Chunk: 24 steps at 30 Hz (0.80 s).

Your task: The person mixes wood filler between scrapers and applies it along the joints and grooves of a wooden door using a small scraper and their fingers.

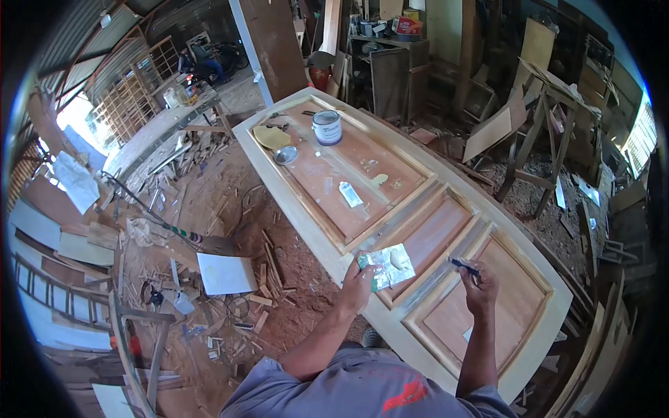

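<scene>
A panelled wooden door lies flat in front of me, with moulding around its recessed panels. My left hand is closed on the edge of a flat, silvery-white smeared sheet, which bears a pale lump of paste. Over the right part of the door, my right hand is closed around a small dark-handled tool. The tool's tip is close to the moulding between two panels; whether it touches is too small to tell. Greyish smears run along the rails between the panels.
On the far panel stand a paint can, a round lid, a yellowish piece and a small white tube-like packet. Wood scraps and a white board litter the ground at left. A wooden trestle stands at right.
</scene>
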Each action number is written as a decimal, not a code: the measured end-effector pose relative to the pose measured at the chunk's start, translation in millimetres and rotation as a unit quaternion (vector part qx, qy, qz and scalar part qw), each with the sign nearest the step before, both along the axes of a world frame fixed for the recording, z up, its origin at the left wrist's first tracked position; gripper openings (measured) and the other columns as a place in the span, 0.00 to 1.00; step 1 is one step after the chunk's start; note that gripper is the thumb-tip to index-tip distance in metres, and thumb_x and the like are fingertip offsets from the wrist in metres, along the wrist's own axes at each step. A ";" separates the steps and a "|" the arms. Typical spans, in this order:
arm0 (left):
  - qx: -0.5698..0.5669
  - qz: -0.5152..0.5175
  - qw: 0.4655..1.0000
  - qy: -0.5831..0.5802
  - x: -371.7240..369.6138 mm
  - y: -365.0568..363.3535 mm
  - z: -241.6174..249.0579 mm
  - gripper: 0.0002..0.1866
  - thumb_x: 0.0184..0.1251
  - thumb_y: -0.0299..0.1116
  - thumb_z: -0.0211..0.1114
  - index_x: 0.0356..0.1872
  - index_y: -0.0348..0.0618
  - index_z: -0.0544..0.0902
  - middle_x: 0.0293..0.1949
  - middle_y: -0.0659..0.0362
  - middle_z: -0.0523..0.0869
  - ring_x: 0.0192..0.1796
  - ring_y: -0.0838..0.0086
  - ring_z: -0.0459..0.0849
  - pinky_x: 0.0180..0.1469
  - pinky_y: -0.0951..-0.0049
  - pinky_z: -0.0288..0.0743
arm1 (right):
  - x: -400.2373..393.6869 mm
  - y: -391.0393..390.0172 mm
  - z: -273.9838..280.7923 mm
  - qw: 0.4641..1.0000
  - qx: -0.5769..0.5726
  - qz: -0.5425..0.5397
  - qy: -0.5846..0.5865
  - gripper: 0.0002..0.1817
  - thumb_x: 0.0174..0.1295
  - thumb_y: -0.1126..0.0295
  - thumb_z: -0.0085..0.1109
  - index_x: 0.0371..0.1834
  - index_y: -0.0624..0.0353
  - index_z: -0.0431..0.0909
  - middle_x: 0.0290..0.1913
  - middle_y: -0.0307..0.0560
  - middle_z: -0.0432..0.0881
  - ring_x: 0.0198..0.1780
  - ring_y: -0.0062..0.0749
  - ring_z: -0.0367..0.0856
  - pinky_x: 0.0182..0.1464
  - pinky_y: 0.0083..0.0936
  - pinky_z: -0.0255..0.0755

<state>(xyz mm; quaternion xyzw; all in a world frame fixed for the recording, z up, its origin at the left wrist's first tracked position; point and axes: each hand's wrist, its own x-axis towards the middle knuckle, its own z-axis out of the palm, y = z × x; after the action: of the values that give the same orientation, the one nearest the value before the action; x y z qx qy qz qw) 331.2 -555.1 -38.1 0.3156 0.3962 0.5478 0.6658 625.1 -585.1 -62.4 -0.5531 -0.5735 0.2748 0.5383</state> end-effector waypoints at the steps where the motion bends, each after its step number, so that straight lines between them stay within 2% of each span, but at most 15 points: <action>1: -0.024 0.017 0.999 -0.014 5.8 -8.0 -3.5 0.12 0.74 0.26 0.52 0.54 0.37 0.77 0.46 0.56 0.84 0.43 0.72 0.85 0.44 0.70 0.81 | -11.0 -7.4 10.2 0.999 0.035 -0.001 0.039 0.18 0.63 0.83 0.67 0.57 0.62 0.85 0.50 0.49 0.90 0.51 0.30 0.87 0.58 0.32 0.79; 2: -0.036 -0.006 0.999 -0.040 7.8 -18.0 -3.3 0.13 0.74 0.27 0.52 0.55 0.37 0.77 0.46 0.55 0.84 0.42 0.71 0.86 0.42 0.69 0.81 | -21.8 -15.5 22.6 0.995 0.068 -0.002 0.078 0.17 0.63 0.83 0.67 0.55 0.62 0.86 0.51 0.49 0.90 0.53 0.30 0.87 0.60 0.33 0.78; 3: -0.048 -0.029 0.996 -0.067 9.7 -29.3 -1.7 0.14 0.75 0.28 0.53 0.56 0.37 0.77 0.47 0.53 0.85 0.41 0.69 0.86 0.40 0.68 0.81 | -32.5 -25.2 39.6 0.995 0.094 0.013 0.029 0.18 0.61 0.86 0.67 0.54 0.61 0.86 0.53 0.50 0.90 0.56 0.36 0.88 0.65 0.35 0.76; 5: -0.070 -0.049 0.991 -0.102 16.8 -51.5 -4.4 0.15 0.77 0.32 0.53 0.57 0.38 0.78 0.46 0.51 0.86 0.39 0.65 0.87 0.34 0.66 0.81 | -45.0 -40.4 44.4 0.990 0.134 0.050 0.001 0.17 0.62 0.86 0.66 0.54 0.60 0.86 0.53 0.51 0.90 0.59 0.41 0.87 0.66 0.37 0.76; 7: -0.096 -0.055 0.985 -0.134 27.4 -77.1 12.4 0.14 0.78 0.34 0.53 0.56 0.38 0.79 0.45 0.52 0.86 0.39 0.66 0.86 0.35 0.65 0.80 | -50.0 -57.4 47.4 0.979 0.180 0.084 -0.046 0.16 0.62 0.86 0.65 0.51 0.59 0.87 0.53 0.54 0.90 0.64 0.48 0.84 0.65 0.40 0.77; 11: -0.105 -0.042 0.974 -0.198 28.8 -120.1 26.0 0.13 0.78 0.38 0.55 0.52 0.41 0.80 0.43 0.54 0.87 0.38 0.67 0.86 0.35 0.68 0.79 | -53.8 -93.0 38.0 0.971 0.219 0.090 -0.018 0.14 0.60 0.83 0.68 0.48 0.58 0.88 0.54 0.56 0.89 0.64 0.49 0.85 0.64 0.43 0.77; 15: -0.085 0.001 0.978 -0.192 19.8 -155.0 30.9 0.13 0.78 0.40 0.55 0.52 0.44 0.80 0.44 0.54 0.86 0.38 0.68 0.85 0.32 0.69 0.76 | -46.0 -126.4 26.1 0.960 0.245 0.125 -0.059 0.15 0.58 0.83 0.69 0.48 0.58 0.88 0.52 0.56 0.90 0.60 0.49 0.87 0.57 0.40 0.78; 17: -0.067 0.024 0.973 -0.220 11.8 -162.0 27.3 0.13 0.78 0.38 0.54 0.54 0.45 0.79 0.47 0.55 0.86 0.38 0.68 0.84 0.31 0.67 0.77 | -38.1 -137.5 25.6 0.960 0.221 0.143 -0.097 0.15 0.59 0.83 0.69 0.49 0.57 0.88 0.50 0.53 0.90 0.58 0.45 0.88 0.55 0.38 0.79; 18: -0.041 0.077 0.987 -0.132 12.3 -167.2 36.3 0.12 0.78 0.36 0.54 0.54 0.44 0.79 0.46 0.56 0.85 0.40 0.70 0.84 0.34 0.67 0.77 | -34.9 -144.1 25.4 0.960 0.205 0.149 -0.117 0.16 0.59 0.83 0.68 0.50 0.57 0.88 0.50 0.52 0.91 0.58 0.42 0.89 0.54 0.37 0.79; 20: 0.002 0.164 0.985 0.048 20.9 -179.3 57.0 0.11 0.78 0.34 0.54 0.53 0.41 0.77 0.43 0.58 0.83 0.42 0.73 0.82 0.38 0.67 0.77 | -30.1 -155.9 23.0 0.985 0.121 0.122 -0.033 0.14 0.63 0.81 0.68 0.52 0.59 0.87 0.49 0.51 0.91 0.55 0.38 0.89 0.51 0.34 0.81; 21: 0.072 0.168 0.979 0.096 22.5 -180.8 57.1 0.10 0.77 0.33 0.55 0.51 0.40 0.77 0.43 0.58 0.82 0.42 0.74 0.81 0.40 0.68 0.76 | -26.8 -160.4 23.6 0.992 0.078 0.101 0.007 0.14 0.64 0.80 0.67 0.52 0.60 0.87 0.49 0.50 0.91 0.53 0.35 0.90 0.49 0.33 0.82; 23: 0.218 0.168 0.944 0.183 26.7 -180.9 55.6 0.09 0.77 0.32 0.56 0.49 0.37 0.75 0.43 0.57 0.80 0.42 0.75 0.78 0.43 0.69 0.75 | -33.5 -165.4 43.4 0.972 0.034 0.099 0.213 0.13 0.67 0.78 0.65 0.55 0.64 0.85 0.49 0.50 0.90 0.51 0.31 0.89 0.47 0.29 0.84; 24: 0.261 0.186 0.921 0.223 31.0 -182.0 54.4 0.09 0.76 0.32 0.57 0.48 0.37 0.75 0.42 0.57 0.79 0.41 0.76 0.77 0.44 0.69 0.75 | -40.1 -167.4 53.3 0.944 0.021 0.100 0.314 0.13 0.69 0.77 0.65 0.56 0.65 0.85 0.49 0.49 0.89 0.50 0.29 0.89 0.46 0.27 0.84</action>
<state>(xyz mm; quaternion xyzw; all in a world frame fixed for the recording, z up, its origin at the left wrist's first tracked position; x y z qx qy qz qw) 362.2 -737.0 16.3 0.5128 0.4288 0.6610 0.3410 585.0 -752.5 -9.1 -0.3671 -0.4333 0.4746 0.6725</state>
